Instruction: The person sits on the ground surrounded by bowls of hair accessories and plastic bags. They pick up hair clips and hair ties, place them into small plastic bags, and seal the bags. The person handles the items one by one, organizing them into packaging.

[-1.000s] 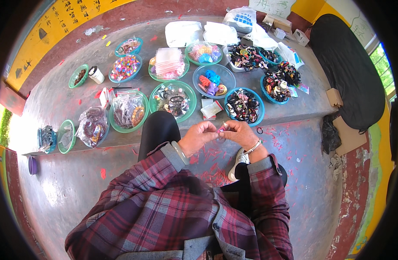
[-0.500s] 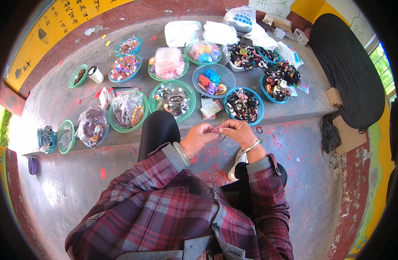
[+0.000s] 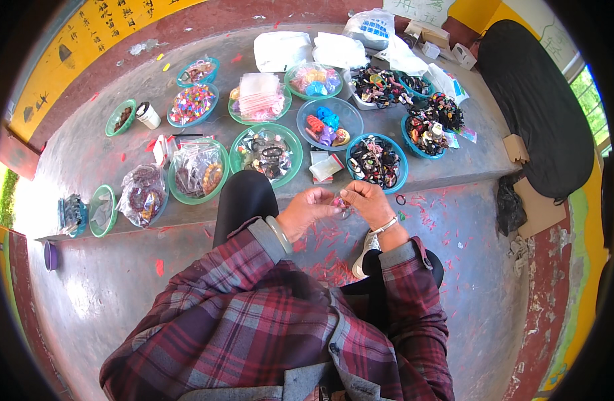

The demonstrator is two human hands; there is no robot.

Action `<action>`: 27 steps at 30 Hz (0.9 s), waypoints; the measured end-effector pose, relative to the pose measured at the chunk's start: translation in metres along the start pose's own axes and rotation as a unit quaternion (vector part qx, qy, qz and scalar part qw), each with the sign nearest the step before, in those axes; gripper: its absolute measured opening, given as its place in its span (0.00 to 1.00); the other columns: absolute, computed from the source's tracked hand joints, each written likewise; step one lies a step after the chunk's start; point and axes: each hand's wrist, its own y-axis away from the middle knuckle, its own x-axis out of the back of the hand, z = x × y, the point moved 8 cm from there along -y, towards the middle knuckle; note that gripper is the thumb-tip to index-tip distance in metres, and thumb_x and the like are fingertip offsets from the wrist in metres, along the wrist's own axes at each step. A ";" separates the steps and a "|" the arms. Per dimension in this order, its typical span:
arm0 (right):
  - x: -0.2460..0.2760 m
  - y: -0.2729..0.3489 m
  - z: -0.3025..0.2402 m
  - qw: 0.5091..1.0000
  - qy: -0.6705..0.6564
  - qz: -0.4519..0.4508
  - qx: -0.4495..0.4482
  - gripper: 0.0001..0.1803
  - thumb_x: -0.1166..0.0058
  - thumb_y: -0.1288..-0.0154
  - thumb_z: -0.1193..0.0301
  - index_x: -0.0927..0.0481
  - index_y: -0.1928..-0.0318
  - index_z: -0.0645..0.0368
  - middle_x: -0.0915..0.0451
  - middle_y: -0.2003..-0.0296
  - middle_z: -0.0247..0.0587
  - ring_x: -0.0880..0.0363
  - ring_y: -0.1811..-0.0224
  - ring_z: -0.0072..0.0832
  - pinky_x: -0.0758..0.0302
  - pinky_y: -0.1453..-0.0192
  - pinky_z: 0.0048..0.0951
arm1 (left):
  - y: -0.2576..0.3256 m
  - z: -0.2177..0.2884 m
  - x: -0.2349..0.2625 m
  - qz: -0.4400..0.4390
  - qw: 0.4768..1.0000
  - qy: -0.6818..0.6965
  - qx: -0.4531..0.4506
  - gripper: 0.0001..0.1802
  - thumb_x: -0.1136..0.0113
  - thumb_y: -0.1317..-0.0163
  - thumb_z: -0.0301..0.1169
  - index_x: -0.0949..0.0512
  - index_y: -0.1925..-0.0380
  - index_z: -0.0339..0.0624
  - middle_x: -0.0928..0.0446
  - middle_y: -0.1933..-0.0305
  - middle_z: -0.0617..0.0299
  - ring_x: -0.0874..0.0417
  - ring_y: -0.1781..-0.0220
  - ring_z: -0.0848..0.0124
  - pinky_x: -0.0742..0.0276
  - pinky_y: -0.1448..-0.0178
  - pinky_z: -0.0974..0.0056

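Observation:
My left hand (image 3: 305, 214) and my right hand (image 3: 372, 206) meet in front of my knees, over the lower floor. Pinched between their fingertips is a small hair tie (image 3: 339, 202) with a pink piece on it; its finer details are too small to make out. Both hands have their thumbs pressed toward the fingers. Just beyond the right hand stands a blue basket of dark hair ties (image 3: 376, 162). A small clear packet (image 3: 327, 167) lies on the ledge past the left fingers.
Several bowls line the raised ledge, among them a green bowl of bagged accessories (image 3: 298, 150) and a grey bowl with colourful pieces (image 3: 305, 110). White bags (image 3: 282, 51) sit farther back. Red scraps (image 3: 327, 271) litter the floor around my white shoe (image 3: 360, 262).
My right fingers have shifted slightly and lifted apart from the left ones. More of the pink piece on the hair tie shows between them.

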 end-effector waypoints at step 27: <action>-0.007 0.006 0.006 0.991 -0.090 -0.044 -0.086 0.09 0.41 0.47 0.67 0.22 0.67 0.58 0.23 0.74 0.30 0.26 0.70 0.16 0.32 0.64 0.17 | -0.002 -0.004 0.017 0.052 0.994 0.096 -0.021 0.08 0.46 0.41 0.31 0.27 0.66 0.38 0.25 0.68 0.64 0.26 0.66 0.79 0.29 0.61 0.73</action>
